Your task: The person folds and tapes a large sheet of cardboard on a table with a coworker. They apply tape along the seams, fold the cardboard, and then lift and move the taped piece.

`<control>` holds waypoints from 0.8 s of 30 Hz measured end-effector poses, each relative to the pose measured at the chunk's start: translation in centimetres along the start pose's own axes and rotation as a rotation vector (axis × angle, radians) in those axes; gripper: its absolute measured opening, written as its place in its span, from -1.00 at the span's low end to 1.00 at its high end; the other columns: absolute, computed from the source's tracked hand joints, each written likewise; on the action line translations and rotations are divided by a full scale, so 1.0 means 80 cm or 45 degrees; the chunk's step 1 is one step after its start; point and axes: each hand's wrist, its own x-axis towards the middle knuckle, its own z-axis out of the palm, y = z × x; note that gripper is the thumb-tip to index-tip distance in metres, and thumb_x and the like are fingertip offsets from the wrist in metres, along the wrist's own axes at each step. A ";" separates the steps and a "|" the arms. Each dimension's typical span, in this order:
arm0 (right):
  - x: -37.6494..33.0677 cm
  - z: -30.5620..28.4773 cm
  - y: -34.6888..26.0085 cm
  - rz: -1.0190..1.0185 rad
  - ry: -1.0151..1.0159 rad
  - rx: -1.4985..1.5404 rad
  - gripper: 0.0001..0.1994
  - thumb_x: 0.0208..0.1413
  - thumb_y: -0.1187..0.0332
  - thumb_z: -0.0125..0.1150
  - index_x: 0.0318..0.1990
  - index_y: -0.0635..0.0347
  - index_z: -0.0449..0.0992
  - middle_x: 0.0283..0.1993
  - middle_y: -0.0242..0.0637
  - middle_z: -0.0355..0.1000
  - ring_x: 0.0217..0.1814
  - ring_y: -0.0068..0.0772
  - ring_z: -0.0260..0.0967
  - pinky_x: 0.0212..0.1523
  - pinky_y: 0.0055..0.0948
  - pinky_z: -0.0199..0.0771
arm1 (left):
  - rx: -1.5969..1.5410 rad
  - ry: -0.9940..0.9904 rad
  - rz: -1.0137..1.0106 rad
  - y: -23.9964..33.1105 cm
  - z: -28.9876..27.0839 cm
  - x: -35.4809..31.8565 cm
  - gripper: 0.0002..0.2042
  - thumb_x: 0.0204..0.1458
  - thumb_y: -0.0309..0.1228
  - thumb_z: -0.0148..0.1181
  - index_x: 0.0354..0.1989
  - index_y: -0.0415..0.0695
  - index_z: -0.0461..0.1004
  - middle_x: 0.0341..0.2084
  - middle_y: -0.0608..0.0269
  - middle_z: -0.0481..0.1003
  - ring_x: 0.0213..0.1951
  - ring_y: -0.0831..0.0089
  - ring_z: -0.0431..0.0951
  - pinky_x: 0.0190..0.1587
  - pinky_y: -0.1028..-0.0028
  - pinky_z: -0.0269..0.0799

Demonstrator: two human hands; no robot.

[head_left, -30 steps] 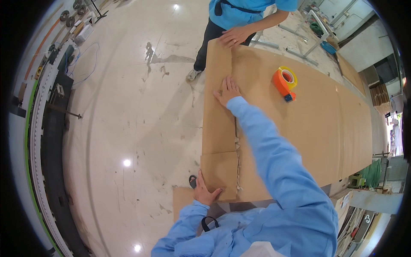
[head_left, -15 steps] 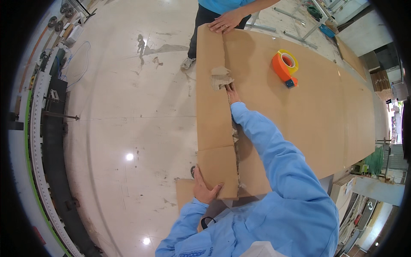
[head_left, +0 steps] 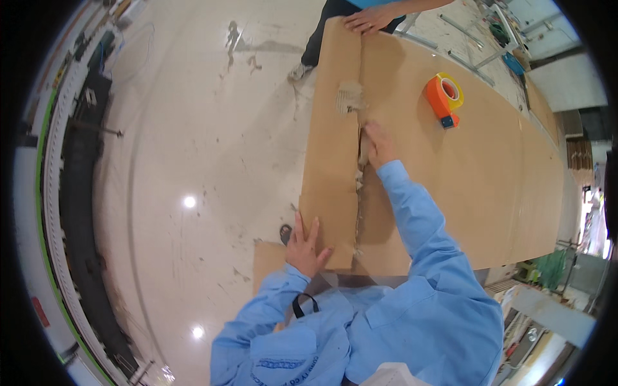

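A large brown cardboard sheet (head_left: 463, 167) lies before me, with a long narrow flap (head_left: 331, 148) folded over along its left side. The flap's inner edge is ragged, and a torn patch (head_left: 349, 98) bares the corrugation. Fingers spread, my left hand (head_left: 308, 249) rests on the flap's near end. My right hand (head_left: 380, 145) lies on the sheet beside the ragged edge, fingers stretched forward, holding nothing visible. An orange tape dispenser (head_left: 436, 96) with a yellow roll sits on the sheet, right of and beyond my right hand.
At the far end, a co-worker's hand (head_left: 372, 18) presses on the cardboard. Metal frame bars (head_left: 473, 67) stand beyond it. A long dark machine rail (head_left: 84, 193) runs along the left, past the pale floor (head_left: 212, 154). Another cardboard piece (head_left: 267, 257) lies low by my left arm.
My right hand has drawn back from under the flap's torn edge onto the sheet beside it. My left hand's fingers have spread over the flap. The view has shifted slightly.
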 end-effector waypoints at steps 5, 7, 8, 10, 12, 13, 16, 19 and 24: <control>0.010 0.040 -0.107 -0.240 0.317 -0.407 -0.36 0.22 0.06 -0.01 0.37 0.23 0.14 0.51 -0.16 -0.06 0.56 -0.03 -0.21 0.48 0.04 -0.22 | 0.007 0.116 0.065 -0.005 0.006 -0.006 -0.16 -0.14 -0.03 0.38 0.38 0.10 0.19 0.38 -0.32 -0.11 0.17 -0.26 0.28 0.20 0.07 0.28; -0.002 0.064 -0.144 -0.098 0.183 -0.334 -0.33 0.23 0.01 0.00 0.38 0.22 0.12 0.51 -0.13 -0.05 0.55 0.00 -0.18 0.47 0.05 -0.21 | 0.068 0.115 0.073 -0.007 0.010 -0.010 -0.18 -0.14 -0.05 0.38 0.36 0.04 0.21 0.38 -0.28 -0.07 0.17 -0.22 0.30 0.20 0.09 0.29; -0.011 0.070 -0.153 -0.041 0.083 -0.304 -0.31 0.23 -0.01 0.00 0.39 0.22 0.11 0.51 -0.12 -0.05 0.55 0.02 -0.17 0.47 0.06 -0.20 | 0.098 0.122 0.082 -0.008 0.012 -0.013 -0.18 -0.13 -0.06 0.38 0.35 0.00 0.22 0.38 -0.26 -0.05 0.18 -0.21 0.30 0.20 0.10 0.29; -0.037 0.071 -0.157 0.079 0.169 -0.309 -0.30 0.23 -0.02 -0.03 0.40 0.24 0.08 0.52 -0.09 -0.09 0.55 0.02 -0.21 0.48 0.07 -0.24 | 0.008 0.215 0.013 -0.008 0.018 -0.021 -0.16 -0.13 -0.08 0.39 0.36 -0.07 0.18 0.35 -0.23 0.04 0.18 -0.15 0.31 0.20 0.13 0.30; -0.057 0.069 -0.155 0.147 0.191 -0.315 -0.29 0.24 -0.02 -0.06 0.41 0.26 0.06 0.52 -0.07 -0.11 0.56 0.02 -0.23 0.48 0.07 -0.27 | -0.181 0.306 -0.173 -0.006 0.027 -0.029 -0.13 -0.13 -0.10 0.41 0.35 -0.14 0.13 0.30 -0.22 0.13 0.18 -0.10 0.33 0.20 0.16 0.31; -0.063 0.067 -0.152 0.166 0.204 -0.331 -0.29 0.24 -0.02 -0.06 0.41 0.26 0.05 0.52 -0.06 -0.12 0.56 0.02 -0.24 0.48 0.07 -0.27 | -0.326 0.335 -0.305 -0.006 0.032 -0.030 -0.12 -0.14 -0.10 0.42 0.35 -0.17 0.11 0.27 -0.21 0.18 0.18 -0.07 0.34 0.20 0.17 0.32; -0.073 0.063 -0.145 0.188 0.241 -0.335 -0.29 0.25 -0.02 -0.08 0.42 0.25 0.03 0.53 -0.07 -0.13 0.56 0.01 -0.24 0.48 0.08 -0.28 | -0.606 0.197 -0.575 -0.012 0.039 -0.033 -0.08 -0.16 -0.07 0.45 0.32 -0.21 0.08 0.16 -0.21 0.32 0.14 -0.04 0.41 0.15 0.19 0.36; -0.075 0.065 -0.145 0.206 0.251 -0.314 -0.29 0.25 -0.02 -0.09 0.43 0.23 0.03 0.53 -0.09 -0.14 0.56 0.01 -0.25 0.48 0.08 -0.29 | -0.662 0.082 -0.613 -0.025 0.038 -0.037 -0.09 -0.20 0.00 0.47 0.26 -0.22 0.12 0.02 -0.18 0.45 0.04 -0.04 0.50 0.07 0.18 0.43; -0.076 0.066 -0.147 0.211 0.271 -0.276 -0.30 0.24 -0.03 -0.09 0.42 0.21 0.05 0.53 -0.12 -0.14 0.56 0.01 -0.24 0.49 0.08 -0.31 | -0.652 0.098 -0.573 -0.033 0.036 -0.038 -0.12 -0.25 0.08 0.49 0.16 -0.21 0.24 -0.14 -0.11 0.57 -0.09 -0.04 0.59 -0.04 0.17 0.50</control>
